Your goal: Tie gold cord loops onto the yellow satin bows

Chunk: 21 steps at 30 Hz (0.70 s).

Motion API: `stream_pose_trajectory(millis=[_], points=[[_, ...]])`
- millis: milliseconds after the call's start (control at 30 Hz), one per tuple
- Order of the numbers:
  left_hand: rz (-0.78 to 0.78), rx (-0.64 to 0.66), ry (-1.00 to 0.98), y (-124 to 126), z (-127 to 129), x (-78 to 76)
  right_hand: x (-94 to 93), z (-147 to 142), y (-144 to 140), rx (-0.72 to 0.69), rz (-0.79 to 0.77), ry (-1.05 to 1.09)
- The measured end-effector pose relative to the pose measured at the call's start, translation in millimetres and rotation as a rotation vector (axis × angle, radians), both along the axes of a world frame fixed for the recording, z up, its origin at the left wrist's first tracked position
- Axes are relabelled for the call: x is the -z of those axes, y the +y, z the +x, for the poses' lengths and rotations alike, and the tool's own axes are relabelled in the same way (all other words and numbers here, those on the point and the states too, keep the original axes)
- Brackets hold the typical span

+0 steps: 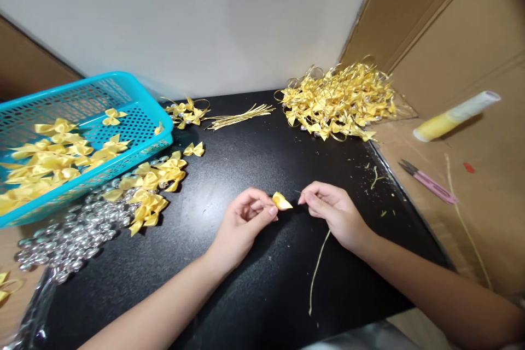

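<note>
Near the middle of the black table, my left hand [250,213] pinches a small yellow ribbon bow [282,201] between thumb and fingers. Just to its right, my right hand [330,209] is closed on a thin needle [298,192], whose tip points toward the bow and stays apart from it. A yellow thread [316,279] hangs down from beneath my right hand onto the tabletop. The far end of the needle is hidden by my fingers.
On the left, a blue basket [153,145] holds yellow bows, with silver beads [88,232] and loose bows [150,208] beside it. Gold cords [240,116] lie at the back. A heap of finished-looking bows [338,98], pink-handled snips [432,185] and a tube [457,115] are right.
</note>
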<state>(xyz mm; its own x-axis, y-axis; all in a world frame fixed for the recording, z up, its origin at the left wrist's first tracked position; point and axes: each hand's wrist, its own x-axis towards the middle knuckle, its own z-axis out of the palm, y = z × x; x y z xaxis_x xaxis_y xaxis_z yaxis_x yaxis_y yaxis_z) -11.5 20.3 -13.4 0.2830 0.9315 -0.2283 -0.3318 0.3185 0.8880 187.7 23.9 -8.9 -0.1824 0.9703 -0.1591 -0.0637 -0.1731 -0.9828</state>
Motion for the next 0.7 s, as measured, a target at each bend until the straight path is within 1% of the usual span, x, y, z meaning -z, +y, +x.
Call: stream_pose_trajectory(millis=[100,200,333,533,700], points=[[-0.052,-0.005,0.012,2.4,-1.0,0.9,1.6,-0.6,-0.1,0.007,0.055,-0.025],[-0.071,-0.012,0.004,2.8,-0.5,0.1,1.2,-0.7,0.0,0.018,0.078,-0.038],[-0.092,-0.027,-0.004,3.3,0.1,-1.6,-0.5,-1.3,-1.4,0.002,0.114,-0.107],[-0.162,0.052,-0.125,5.8,-1.0,-3.2,-1.0,-6.3,-6.1,-0.053,0.191,-0.216],[-0.17,0.09,-0.17,6.0,0.4,-2.4,-3.3,-9.6,-7.4,-0.084,0.277,-0.291]])
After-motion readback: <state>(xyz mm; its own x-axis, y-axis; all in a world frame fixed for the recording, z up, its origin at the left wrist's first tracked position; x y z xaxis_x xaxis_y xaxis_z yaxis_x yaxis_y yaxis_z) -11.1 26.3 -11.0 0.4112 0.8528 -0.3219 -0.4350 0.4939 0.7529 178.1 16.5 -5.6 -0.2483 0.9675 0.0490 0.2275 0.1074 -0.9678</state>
